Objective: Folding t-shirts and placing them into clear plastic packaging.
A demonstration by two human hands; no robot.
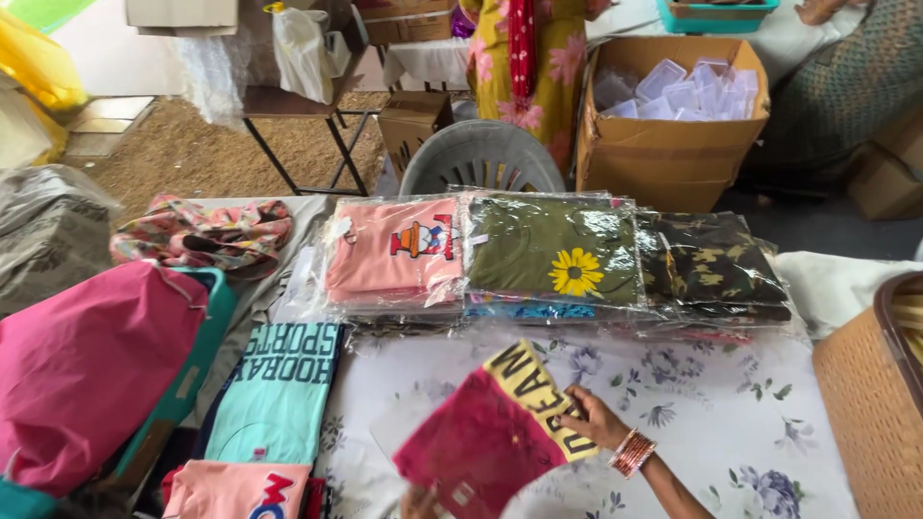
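On the floral tablecloth (692, 404), both the right hand (594, 418) and the left hand (419, 502) (barely visible) grip a folded magenta shirt (481, 447)

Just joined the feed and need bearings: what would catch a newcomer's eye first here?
The row of bagged shirts across the table's middle: a pink one, an olive one with a yellow flower, a camouflage one. At the near edge, the right hand and left hand hold a magenta shirt with a yellow band on the floral cloth.
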